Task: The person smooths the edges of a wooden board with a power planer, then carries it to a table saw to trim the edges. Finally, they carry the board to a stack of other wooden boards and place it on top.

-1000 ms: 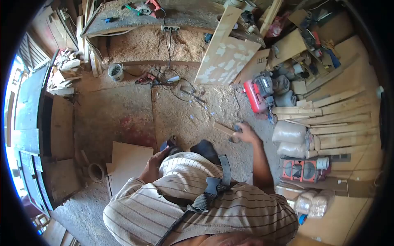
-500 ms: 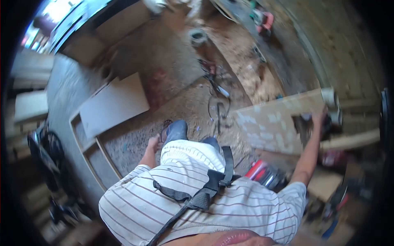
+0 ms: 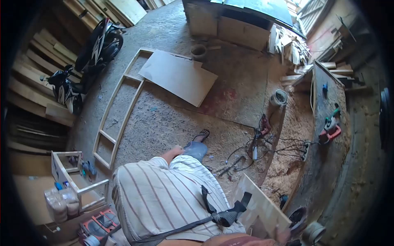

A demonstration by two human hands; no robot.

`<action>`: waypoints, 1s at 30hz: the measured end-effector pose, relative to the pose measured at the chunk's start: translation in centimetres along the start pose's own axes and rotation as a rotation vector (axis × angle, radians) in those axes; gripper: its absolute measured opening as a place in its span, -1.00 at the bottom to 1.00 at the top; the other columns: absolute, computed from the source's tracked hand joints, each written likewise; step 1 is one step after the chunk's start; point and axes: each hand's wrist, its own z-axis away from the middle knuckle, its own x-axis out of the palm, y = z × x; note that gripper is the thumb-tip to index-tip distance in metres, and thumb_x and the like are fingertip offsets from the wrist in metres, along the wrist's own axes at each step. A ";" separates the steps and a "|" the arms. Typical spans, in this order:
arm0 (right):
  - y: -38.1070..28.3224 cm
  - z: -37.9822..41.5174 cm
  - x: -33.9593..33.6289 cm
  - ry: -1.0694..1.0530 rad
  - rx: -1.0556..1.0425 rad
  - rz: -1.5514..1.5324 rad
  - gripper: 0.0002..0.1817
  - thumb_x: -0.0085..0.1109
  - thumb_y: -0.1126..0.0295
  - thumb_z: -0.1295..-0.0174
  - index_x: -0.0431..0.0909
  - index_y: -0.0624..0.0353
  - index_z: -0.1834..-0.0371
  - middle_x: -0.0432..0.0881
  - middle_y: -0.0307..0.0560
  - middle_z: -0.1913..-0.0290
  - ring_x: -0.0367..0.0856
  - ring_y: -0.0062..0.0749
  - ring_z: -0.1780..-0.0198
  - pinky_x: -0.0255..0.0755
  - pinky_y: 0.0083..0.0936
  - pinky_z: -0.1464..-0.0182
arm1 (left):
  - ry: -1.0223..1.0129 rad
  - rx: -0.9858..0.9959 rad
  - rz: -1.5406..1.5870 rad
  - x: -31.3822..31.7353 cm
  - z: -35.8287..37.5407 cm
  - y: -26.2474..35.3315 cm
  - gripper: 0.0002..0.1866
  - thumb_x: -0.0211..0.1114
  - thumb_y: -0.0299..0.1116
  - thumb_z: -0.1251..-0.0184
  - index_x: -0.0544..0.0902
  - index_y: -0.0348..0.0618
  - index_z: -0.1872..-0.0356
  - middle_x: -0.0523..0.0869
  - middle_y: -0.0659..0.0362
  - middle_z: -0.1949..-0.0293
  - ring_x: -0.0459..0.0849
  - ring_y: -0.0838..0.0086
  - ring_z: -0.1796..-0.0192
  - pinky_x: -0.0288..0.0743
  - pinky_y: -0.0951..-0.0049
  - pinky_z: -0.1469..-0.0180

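My left hand (image 3: 177,151) hangs by my trouser leg, near the knee, its fingers loosely curled with nothing visible in them. At the bottom right, my right hand (image 3: 282,235) grips the edge of a wooden board (image 3: 259,210), its fingers partly blurred. The board stands tilted beside my right side, and my striped shirt covers part of it. A pale flat panel (image 3: 177,76) lies across the end of a long wooden frame (image 3: 110,137) on the floor ahead.
Power tools and tangled cables (image 3: 254,153) lie on the floor to the right. A sawdust-strewn bench (image 3: 318,164) carries a red and green tool (image 3: 330,130). Motorbikes (image 3: 69,88) and stacked planks (image 3: 35,88) stand left. A small wooden frame (image 3: 65,170) sits at lower left.
My view has swung, and the pale panel and long frame now appear farther up and right. The board in my right hand has shifted down in view, close against my side.
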 end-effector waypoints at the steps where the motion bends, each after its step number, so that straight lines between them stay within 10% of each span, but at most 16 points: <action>1: -2.2 1.4 -0.5 0.019 -0.002 -0.030 -0.15 0.40 -0.13 -0.13 0.43 0.43 -0.21 0.54 0.35 -0.18 0.55 0.12 -0.21 0.44 -0.11 -0.25 | 0.027 0.033 0.012 0.1 -0.6 1.9 -0.62 0.32 -0.14 -0.18 0.79 -0.14 0.08 0.79 -0.10 0.07 0.77 0.03 0.02 0.61 0.09 -0.01; 20: -32.1 10.3 -44.7 -0.066 -0.404 -0.399 -0.38 0.12 -0.06 -0.43 0.49 0.37 -0.17 0.62 0.21 -0.10 0.64 0.01 -0.09 0.48 -0.05 -0.15 | -0.083 0.476 0.208 -7.6 -15.6 22.5 -0.60 0.30 -0.06 -0.27 0.78 -0.24 0.22 0.79 -0.11 0.26 0.77 0.02 0.17 0.60 0.12 0.05; 23: -37.3 7.8 -47.9 0.044 -0.456 -0.616 -0.26 0.39 -0.05 -0.22 0.54 0.42 -0.22 0.64 0.23 -0.16 0.60 0.01 -0.17 0.43 -0.13 -0.22 | -0.146 0.503 0.428 -11.3 -17.7 25.8 -0.63 0.31 -0.07 -0.24 0.78 -0.22 0.25 0.78 -0.02 0.38 0.76 0.15 0.28 0.61 0.19 0.10; 26: -37.1 2.0 -44.5 0.291 -0.455 -0.930 -0.32 0.42 0.19 -0.19 0.42 0.44 -0.25 0.54 0.19 -0.19 0.55 -0.11 -0.17 0.44 -0.27 -0.22 | 0.195 1.007 0.165 -15.6 -21.1 27.6 -0.67 0.23 -0.15 -0.25 0.72 -0.25 0.41 0.73 -0.13 0.34 0.70 0.08 0.33 0.52 0.02 0.21; 29: -40.3 1.5 -43.1 0.272 -0.228 -0.852 -0.10 0.48 0.02 -0.17 0.28 0.46 -0.37 0.50 0.27 -0.25 0.49 -0.11 -0.26 0.36 -0.30 -0.32 | -0.129 0.710 0.368 -21.3 -18.6 31.6 -0.67 0.26 -0.19 -0.42 0.72 -0.27 0.04 0.75 0.07 0.06 0.66 0.39 0.04 0.54 0.35 -0.05; 30: -41.7 1.3 -41.6 0.302 -0.325 -0.966 -0.31 0.45 0.13 -0.23 0.44 0.44 -0.24 0.59 0.17 -0.15 0.57 -0.20 -0.15 0.42 -0.34 -0.24 | -0.230 0.612 0.489 -22.4 -16.6 33.3 -0.64 0.25 -0.16 -0.45 0.70 -0.25 -0.01 0.74 0.10 0.03 0.66 0.41 0.00 0.53 0.36 -0.09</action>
